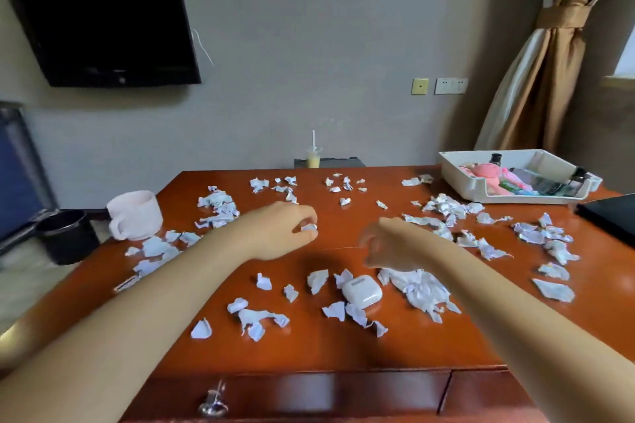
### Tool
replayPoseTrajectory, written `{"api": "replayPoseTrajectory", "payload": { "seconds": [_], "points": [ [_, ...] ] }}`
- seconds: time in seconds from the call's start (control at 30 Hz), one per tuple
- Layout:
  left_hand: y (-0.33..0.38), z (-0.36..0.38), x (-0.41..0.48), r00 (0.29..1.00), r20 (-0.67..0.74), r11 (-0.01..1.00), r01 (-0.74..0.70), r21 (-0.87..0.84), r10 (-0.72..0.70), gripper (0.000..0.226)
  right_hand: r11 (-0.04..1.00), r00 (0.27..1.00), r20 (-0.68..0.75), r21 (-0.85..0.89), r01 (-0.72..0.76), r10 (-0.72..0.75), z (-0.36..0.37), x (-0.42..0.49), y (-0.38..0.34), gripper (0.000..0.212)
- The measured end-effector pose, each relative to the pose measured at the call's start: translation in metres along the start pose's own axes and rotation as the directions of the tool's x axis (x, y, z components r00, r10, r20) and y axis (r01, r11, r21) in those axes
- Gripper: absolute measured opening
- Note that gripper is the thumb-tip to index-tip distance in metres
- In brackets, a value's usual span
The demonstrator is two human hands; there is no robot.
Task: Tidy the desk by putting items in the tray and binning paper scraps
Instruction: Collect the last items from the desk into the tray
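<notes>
The head view shows a red-brown wooden bench (343, 350) that stands against a grey wall. A dark television (103, 21) hangs at the upper left and a brown tied curtain (553, 55) is at the right. Torn white paper scraps (256, 319) lie over nearly the whole surface, in small groups. A pale pink mug (135, 215) stands at the left edge of the bench, and a black bin (68, 237) is on the floor just beside that edge. The white tray (457, 178) sits on the far right corner (pink things and dark bottles already lie in it). A white earbud case (361, 291) lies near the front middle, among the scraps.

The left grip (285, 230) is over the middle of the bench, and its fingertips pinch one crumpled scrap (308, 227). The right grip (388, 244) is blurred, with its fingers bent downward, just behind the earbud case and a larger scrap. I cannot tell if it has hold of anything. Both grips are well apart from the tray and from the bin.
</notes>
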State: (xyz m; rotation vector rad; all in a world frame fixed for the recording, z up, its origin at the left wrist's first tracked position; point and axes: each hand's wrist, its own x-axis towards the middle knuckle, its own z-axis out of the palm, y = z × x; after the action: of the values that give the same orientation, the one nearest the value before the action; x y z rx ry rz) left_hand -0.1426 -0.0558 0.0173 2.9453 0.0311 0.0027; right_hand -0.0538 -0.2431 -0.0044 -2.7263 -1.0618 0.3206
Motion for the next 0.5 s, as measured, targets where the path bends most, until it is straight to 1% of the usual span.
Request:
{"api": "replayPoseTrajectory", "payload": {
  "seconds": [0.17,0.3,0.43,0.5],
  "points": [
    [-0.026,0.025,-0.046,0.999,0.011,0.999,0.035,-0.001,-0.035,0.04,0.999,1.0,0.021,-0.031,-0.018,0.018,0.039,-0.01,-0.018,0.039],
    [-0.043,0.056,-0.07,0.999,0.017,0.998,0.034,0.051,-0.035,0.044,0.997,0.999,-0.009,-0.06,-0.041,0.041,0.064,-0.011,-0.021,0.041],
    [-0.051,0.084,-0.084,0.997,0.013,0.997,0.071,0.024,-0.072,0.051,0.996,0.999,-0.01,-0.074,-0.043,0.042,0.077,-0.009,-0.02,0.05],
    [-0.055,0.094,-0.085,0.997,-0.003,0.997,0.072,0.012,-0.072,0.051,0.996,0.999,-0.035,-0.077,-0.038,0.036,0.078,-0.007,-0.021,0.05]
  ]
}}
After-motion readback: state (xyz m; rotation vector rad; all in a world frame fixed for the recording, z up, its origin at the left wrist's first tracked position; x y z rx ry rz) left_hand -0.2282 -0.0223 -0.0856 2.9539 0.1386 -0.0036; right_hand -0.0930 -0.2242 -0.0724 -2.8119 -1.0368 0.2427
